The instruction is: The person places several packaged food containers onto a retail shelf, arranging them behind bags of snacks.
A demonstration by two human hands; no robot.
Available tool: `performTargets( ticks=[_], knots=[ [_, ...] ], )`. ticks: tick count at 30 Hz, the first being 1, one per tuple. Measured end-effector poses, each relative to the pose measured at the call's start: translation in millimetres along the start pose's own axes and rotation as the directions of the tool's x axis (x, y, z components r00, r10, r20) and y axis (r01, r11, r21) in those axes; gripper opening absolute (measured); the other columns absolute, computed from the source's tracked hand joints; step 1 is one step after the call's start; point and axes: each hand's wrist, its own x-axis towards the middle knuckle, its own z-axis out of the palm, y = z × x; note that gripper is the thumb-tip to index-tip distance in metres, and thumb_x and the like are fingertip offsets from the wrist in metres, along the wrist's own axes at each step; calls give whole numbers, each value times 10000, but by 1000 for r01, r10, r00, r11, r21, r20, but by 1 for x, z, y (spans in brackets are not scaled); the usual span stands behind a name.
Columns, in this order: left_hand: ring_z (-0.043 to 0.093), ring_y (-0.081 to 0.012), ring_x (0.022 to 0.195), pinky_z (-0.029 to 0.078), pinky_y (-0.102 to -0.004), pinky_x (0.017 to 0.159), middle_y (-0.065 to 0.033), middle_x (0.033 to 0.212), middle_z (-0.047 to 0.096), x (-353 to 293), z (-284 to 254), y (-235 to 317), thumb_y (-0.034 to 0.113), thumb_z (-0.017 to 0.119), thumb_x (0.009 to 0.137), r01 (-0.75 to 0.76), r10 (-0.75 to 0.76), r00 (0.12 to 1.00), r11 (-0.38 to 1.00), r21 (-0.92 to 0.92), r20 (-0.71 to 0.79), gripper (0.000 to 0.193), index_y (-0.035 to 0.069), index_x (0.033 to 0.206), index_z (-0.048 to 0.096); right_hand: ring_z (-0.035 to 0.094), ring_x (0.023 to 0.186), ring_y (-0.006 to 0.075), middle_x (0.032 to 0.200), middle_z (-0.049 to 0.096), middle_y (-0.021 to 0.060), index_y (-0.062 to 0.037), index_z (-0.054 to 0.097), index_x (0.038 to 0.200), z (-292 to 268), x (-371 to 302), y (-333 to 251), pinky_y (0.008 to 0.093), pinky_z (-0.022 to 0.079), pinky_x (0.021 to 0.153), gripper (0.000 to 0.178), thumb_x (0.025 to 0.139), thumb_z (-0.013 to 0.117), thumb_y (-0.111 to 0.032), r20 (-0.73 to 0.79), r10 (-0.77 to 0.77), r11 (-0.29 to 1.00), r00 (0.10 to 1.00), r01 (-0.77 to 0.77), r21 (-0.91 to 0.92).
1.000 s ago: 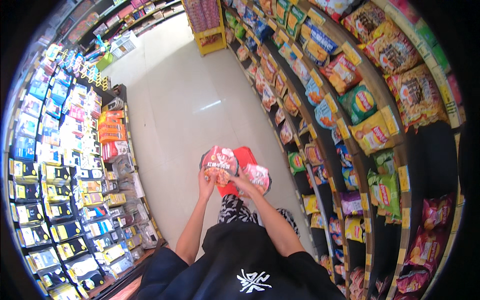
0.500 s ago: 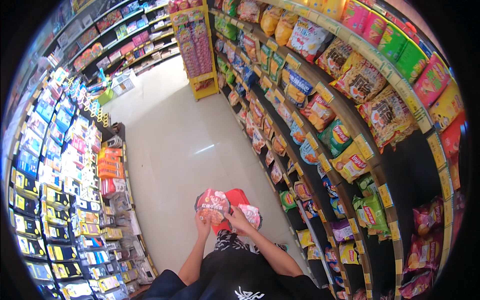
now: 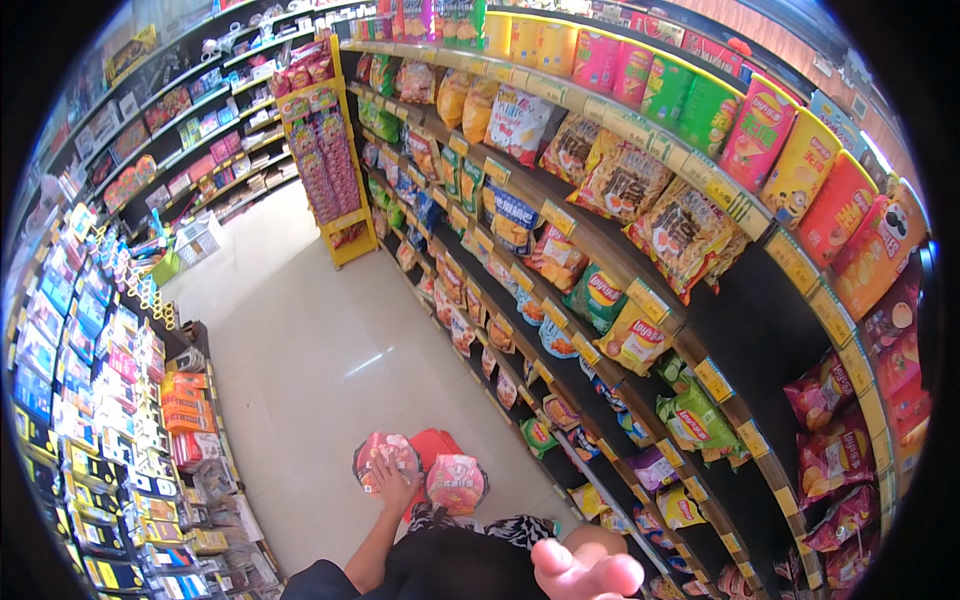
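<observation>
My left hand [image 3: 393, 487] grips a bunch of round red snack packs [image 3: 455, 484] low in the view, in front of my dark top. Its fingers lie over the left pack [image 3: 380, 458], and a plain red pack [image 3: 436, 443] shows behind. My right hand [image 3: 586, 571] is off the packs at the bottom edge, close to the camera. It holds nothing and its fingers are spread. It is nearest the lower shelves on the right.
A long shelf wall [image 3: 640, 300] of crisp bags curves along the right. Shelves of small boxed goods [image 3: 110, 400] line the left. A yellow display rack [image 3: 335, 160] stands at the aisle's far end, with a white basket [image 3: 200, 236] to its left. Pale tiled floor [image 3: 320, 350] runs between.
The view has tilted up toward the shelves. My right hand has let go of the packs and risen toward the right, fingers spread. My left hand keeps hold of them.
</observation>
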Motion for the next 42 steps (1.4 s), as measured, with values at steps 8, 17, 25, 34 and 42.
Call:
performTargets(
  ticks=[8, 17, 25, 34, 42],
  knots=[
    [77, -444, 1330, 121, -568, 1044, -250, 1451, 93, 0, 4, -9, 597, 591, 698, 38, -37, 999, 999, -38, 34, 937, 23, 1362, 265, 368, 972, 271, 1031, 447, 137, -55, 468, 1085, -5, -1, 6, 415, 313, 809, 611, 884, 310, -609, 80, -29, 997, 996, 23, 69],
    [61, -439, 1331, 93, -570, 1049, -254, 1443, 97, -5, -7, -11, 525, 696, 629, 27, -27, 999, 1000, -14, 40, 1001, 58, 1381, 228, 370, 808, 223, 893, 485, 109, -81, 518, 994, 0, -13, 9, 367, 323, 697, 589, 881, 307, -619, 140, -25, 993, 990, 8, 118],
    [56, -432, 1332, 97, -555, 1057, -249, 1444, 80, -5, -7, 5, 428, 755, 596, -3, 3, 999, 1000, -7, 53, 1021, 57, 1381, 217, 381, 601, 185, 698, 513, 71, -89, 549, 892, 11, -16, -5, 331, 331, 563, 567, 884, 325, -610, 154, -28, 996, 988, 14, 92],
    [75, -450, 1322, 118, -584, 1038, -249, 1443, 93, -5, -3, -10, 500, 723, 587, -9, 9, 999, 1000, -6, 33, 1030, 44, 1372, 239, 400, 554, 195, 668, 519, 70, -97, 509, 722, 16, -8, -7, 335, 324, 520, 571, 880, 328, -615, 258, -77, 997, 963, 75, 16],
    [81, -440, 1323, 94, -568, 1050, -269, 1430, 103, -7, -20, -13, 462, 747, 600, 71, -66, 993, 996, -49, 96, 1051, 18, 1376, 195, 378, 756, 166, 801, 427, 0, -143, 531, 840, 8, -1, -37, 317, 351, 682, 357, 858, 519, -500, 17, -312, 920, 950, 306, -243]
  ],
)
